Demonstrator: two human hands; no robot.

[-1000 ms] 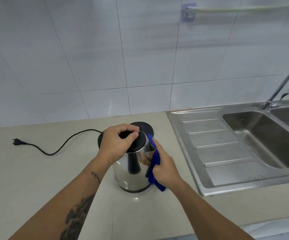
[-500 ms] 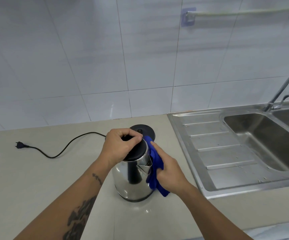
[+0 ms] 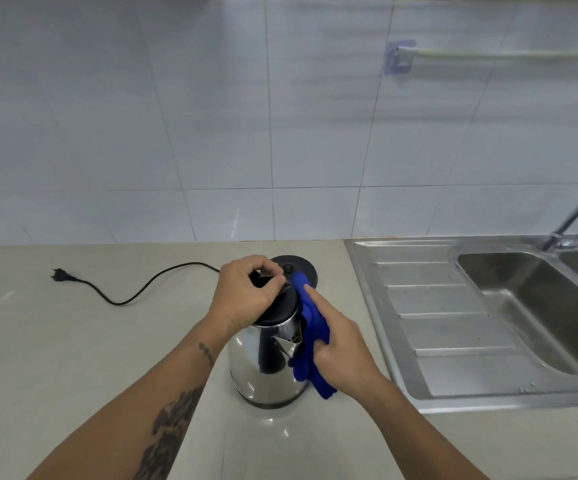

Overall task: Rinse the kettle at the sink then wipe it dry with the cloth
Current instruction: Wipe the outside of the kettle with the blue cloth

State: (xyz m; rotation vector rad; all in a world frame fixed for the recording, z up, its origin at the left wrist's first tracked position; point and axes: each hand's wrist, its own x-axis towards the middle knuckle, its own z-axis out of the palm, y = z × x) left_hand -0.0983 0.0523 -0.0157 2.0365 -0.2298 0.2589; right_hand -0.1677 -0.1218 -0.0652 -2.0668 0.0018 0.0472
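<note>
A person's left hand (image 3: 246, 296) clamps down over the black lid of a stainless-steel kettle (image 3: 266, 368), fingers (image 3: 263, 268) curled shut around the top of the handle, forearm reaching in from the lower left. The right hand (image 3: 339, 348) presses a blue cloth (image 3: 310, 327) flat against the kettle's right flank just beside the spout, index finger stretched up along the fabric and the other fingers closed on the bunched cloth, whose tail hangs down to the kettle's foot.

The kettle stands upright on the beige counter (image 3: 73, 358), directly in front of its round black power base (image 3: 298, 268), which sits empty behind the hands and is half hidden by them. The base's black cord (image 3: 149, 285) loops leftward across the counter to an unplugged plug (image 3: 59, 274) lying well apart from the kettle.

To the right, the ribbed drainboard of a steel sink (image 3: 446, 323) begins near the right wrist, its raised rim running just beside the cloth hand; the basin and the tap (image 3: 574, 216) lie farther right at the frame's edge. A towel rail (image 3: 495, 56) is fixed to the white tiled wall (image 3: 211, 116) above the sink. The counter to the left of the kettle and in front of it lies bare, and the counter's near edge falls below the frame.
</note>
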